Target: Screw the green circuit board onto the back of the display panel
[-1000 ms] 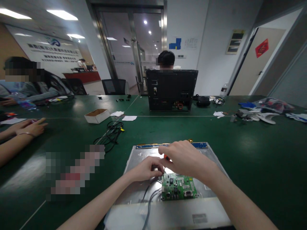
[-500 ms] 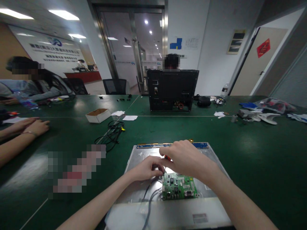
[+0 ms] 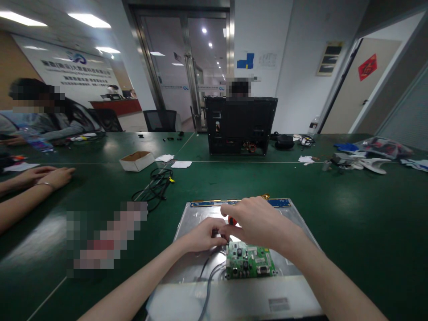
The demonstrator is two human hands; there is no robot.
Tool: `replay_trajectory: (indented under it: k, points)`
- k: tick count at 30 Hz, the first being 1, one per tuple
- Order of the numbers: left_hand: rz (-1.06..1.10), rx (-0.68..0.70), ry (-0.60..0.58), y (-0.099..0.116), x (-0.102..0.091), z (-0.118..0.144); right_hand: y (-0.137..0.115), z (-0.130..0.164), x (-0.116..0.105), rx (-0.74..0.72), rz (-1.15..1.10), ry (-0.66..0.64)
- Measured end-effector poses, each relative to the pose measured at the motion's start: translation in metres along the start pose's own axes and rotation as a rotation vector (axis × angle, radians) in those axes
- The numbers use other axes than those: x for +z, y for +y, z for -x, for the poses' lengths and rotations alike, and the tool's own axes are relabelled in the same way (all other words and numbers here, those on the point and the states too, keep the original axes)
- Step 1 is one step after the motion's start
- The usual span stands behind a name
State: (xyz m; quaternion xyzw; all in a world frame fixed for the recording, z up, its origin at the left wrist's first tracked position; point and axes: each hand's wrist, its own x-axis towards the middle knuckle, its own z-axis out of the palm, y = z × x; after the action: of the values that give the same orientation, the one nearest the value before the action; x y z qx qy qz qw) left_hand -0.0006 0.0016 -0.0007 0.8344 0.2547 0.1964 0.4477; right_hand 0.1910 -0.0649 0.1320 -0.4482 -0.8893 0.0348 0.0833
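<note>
Right hand (image 3: 259,223) fingers curled around a red-handled screwdriver (image 3: 232,221), tip down at the green board's (image 3: 250,262) 11 o'clock corner. Left hand (image 3: 202,235) pinching beside the tip; pinched thing hidden. Board on metal panel (image 3: 301,292), tabletop (image 3: 361,209) under.

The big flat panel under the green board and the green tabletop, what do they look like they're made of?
Panel: looks like bare sheet metal, a dull silver-grey with soft reflections. Green board: apparently a printed circuit board, glossy green laminate with small components. Tabletop: dark green, smooth mat or coating with a slight sheen; exact material unclear.
</note>
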Motion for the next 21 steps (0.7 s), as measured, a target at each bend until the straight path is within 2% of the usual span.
replay_trajectory:
  k: [5,12,21]
  points:
    - [0.046,-0.012,0.035,-0.0002,0.0021,0.0018,0.0005,-0.0016,0.0009,-0.002,0.042,0.016]
    - [-0.013,0.004,-0.021,-0.0057,0.0006,0.0004,-0.0024,0.0022,-0.002,-0.056,0.029,0.016]
    - [0.046,-0.033,0.011,0.0033,0.0013,0.001,-0.0011,-0.0014,-0.0023,0.017,0.037,0.008]
